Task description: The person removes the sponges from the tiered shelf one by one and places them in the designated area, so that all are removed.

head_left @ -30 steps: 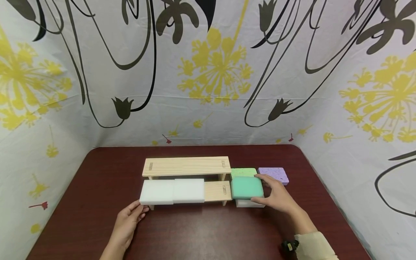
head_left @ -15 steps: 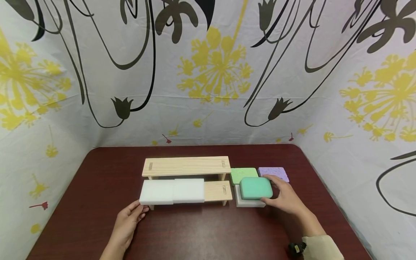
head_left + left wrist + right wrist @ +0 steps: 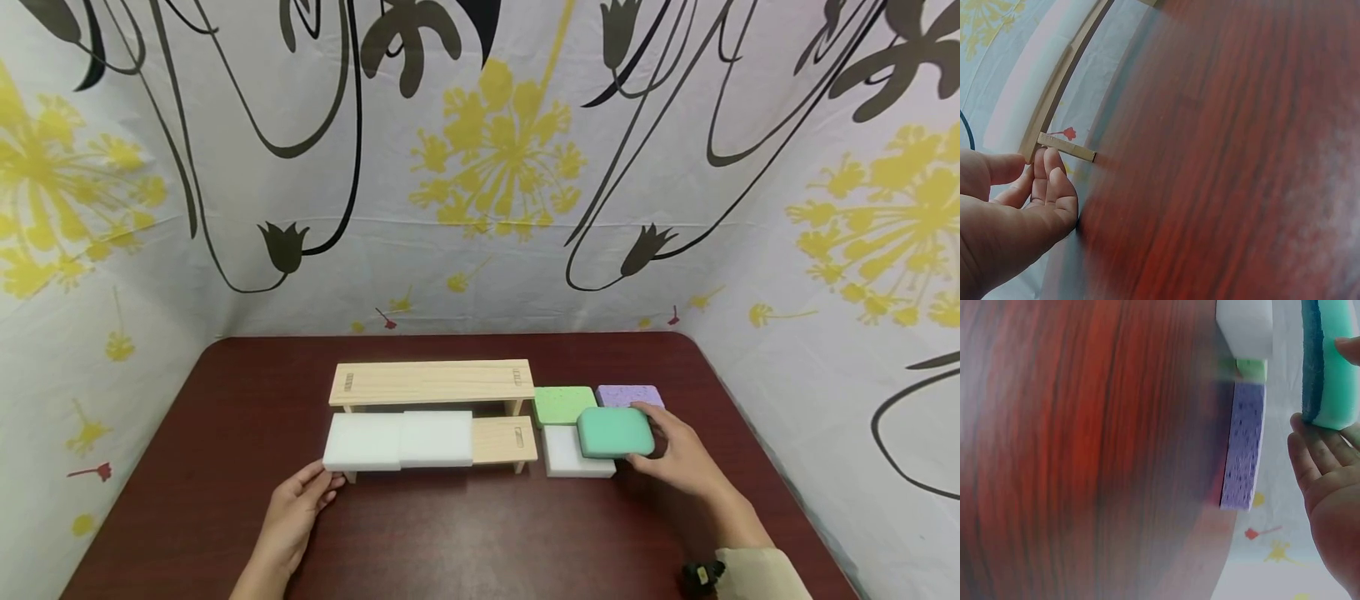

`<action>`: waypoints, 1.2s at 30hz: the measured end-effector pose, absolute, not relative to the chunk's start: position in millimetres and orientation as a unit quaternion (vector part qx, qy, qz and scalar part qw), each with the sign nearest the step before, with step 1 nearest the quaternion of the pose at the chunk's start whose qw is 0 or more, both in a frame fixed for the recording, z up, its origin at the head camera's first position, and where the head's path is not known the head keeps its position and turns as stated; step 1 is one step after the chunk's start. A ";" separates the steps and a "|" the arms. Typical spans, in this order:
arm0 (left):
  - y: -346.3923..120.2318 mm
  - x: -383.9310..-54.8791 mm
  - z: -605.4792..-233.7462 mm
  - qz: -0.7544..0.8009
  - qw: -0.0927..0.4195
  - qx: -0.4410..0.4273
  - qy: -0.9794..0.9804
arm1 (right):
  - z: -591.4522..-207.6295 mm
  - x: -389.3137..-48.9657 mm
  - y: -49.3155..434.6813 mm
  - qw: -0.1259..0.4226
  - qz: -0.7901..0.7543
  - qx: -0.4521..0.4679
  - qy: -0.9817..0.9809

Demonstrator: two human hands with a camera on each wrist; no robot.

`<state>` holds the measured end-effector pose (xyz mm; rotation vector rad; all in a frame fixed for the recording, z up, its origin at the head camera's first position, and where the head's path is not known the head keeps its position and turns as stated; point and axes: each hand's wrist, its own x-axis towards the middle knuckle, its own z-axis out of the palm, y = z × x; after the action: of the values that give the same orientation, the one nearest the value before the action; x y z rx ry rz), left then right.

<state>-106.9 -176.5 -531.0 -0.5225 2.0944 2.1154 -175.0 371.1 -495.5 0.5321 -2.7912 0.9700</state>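
My right hand (image 3: 686, 458) grips a teal sponge (image 3: 613, 432) between thumb and fingers, by its right side. The right wrist view shows the sponge's dark scouring layer (image 3: 1313, 362) facing the table, with the sponge raised above it. Below it lie a white sponge (image 3: 561, 457), a green sponge (image 3: 561, 403) and a purple speckled sponge (image 3: 628, 395). My left hand (image 3: 288, 512) pinches the front left corner of a low wooden shelf (image 3: 502, 440) just above its leg (image 3: 1069, 147). Two white sponges (image 3: 363, 442) lie side by side on that shelf's left and middle.
Directly behind stands a second wooden shelf (image 3: 431, 383), taller, with a bare top. Both shelves stand on a dark red wood-grain table (image 3: 480, 533). Patterned cloth (image 3: 480, 275) hangs around the table's back and sides.
My right hand has carried the teal sponge rightward, exposing more of the white and green sponges and covering part of the purple one. My left hand has stayed at the shelf's corner.
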 end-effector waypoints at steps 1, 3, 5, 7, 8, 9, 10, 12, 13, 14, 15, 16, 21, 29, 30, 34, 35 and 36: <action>-176.4 -107.0 -530.9 0.698 0.060 -0.172 0.692 | -495.2 -174.5 374.3 0.069 0.322 0.173 -0.928; -176.3 -107.2 -530.8 0.698 0.059 -0.173 0.692 | -494.4 -173.7 380.6 0.069 0.325 0.168 -0.928; -176.4 -107.3 -530.7 0.697 0.060 -0.173 0.693 | -493.7 -173.1 386.6 0.068 0.325 0.164 -0.929; -176.4 -107.1 -530.2 0.696 0.061 -0.174 0.694 | -493.3 -172.7 392.2 0.066 0.326 0.162 -0.929; -176.4 -107.0 -530.0 0.695 0.061 -0.174 0.695 | -493.2 -172.4 395.1 0.065 0.327 0.160 -0.929; -176.3 -107.0 -529.9 0.695 0.062 -0.174 0.695 | -493.0 -172.0 397.8 0.064 0.325 0.158 -0.930; -176.3 -107.0 -529.8 0.694 0.062 -0.174 0.695 | -493.0 -171.7 400.4 0.064 0.323 0.156 -0.931; -176.1 -106.9 -529.7 0.695 0.061 -0.175 0.695 | -493.2 -171.0 405.5 0.067 0.320 0.153 -0.933; -176.0 -107.2 -529.9 0.695 0.061 -0.174 0.695 | -493.4 -170.7 407.9 0.069 0.319 0.151 -0.933; -175.8 -107.4 -530.1 0.695 0.061 -0.174 0.695 | -493.6 -170.4 410.2 0.072 0.319 0.150 -0.933; -175.7 -107.5 -530.1 0.696 0.060 -0.174 0.694 | -493.8 -170.2 412.2 0.075 0.319 0.151 -0.933; -175.6 -107.4 -530.1 0.696 0.060 -0.174 0.695 | -494.3 -170.2 414.2 0.078 0.320 0.151 -0.932; -175.3 -106.7 -529.5 0.695 0.058 -0.176 0.695 | -499.7 -171.3 421.8 0.088 0.313 0.158 -0.933; -175.2 -106.5 -529.2 0.697 0.056 -0.179 0.692 | -514.3 -176.0 425.6 0.073 0.270 0.161 -0.946; -175.3 -106.6 -529.4 0.697 0.057 -0.179 0.692 | -514.7 -176.2 425.7 0.072 0.270 0.165 -0.946; -175.5 -106.9 -529.8 0.696 0.058 -0.176 0.694 | -513.4 -176.2 424.2 0.081 0.286 0.182 -0.937; -175.6 -106.9 -529.8 0.696 0.058 -0.175 0.694 | -512.8 -176.2 423.5 0.087 0.291 0.186 -0.934; -175.7 -107.0 -529.8 0.696 0.059 -0.174 0.694 | -512.4 -176.0 422.5 0.094 0.295 0.188 -0.932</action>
<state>-107.0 -175.7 -529.8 -0.5263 2.1025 2.1090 -176.0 422.5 -512.4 0.5572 -2.7657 0.8765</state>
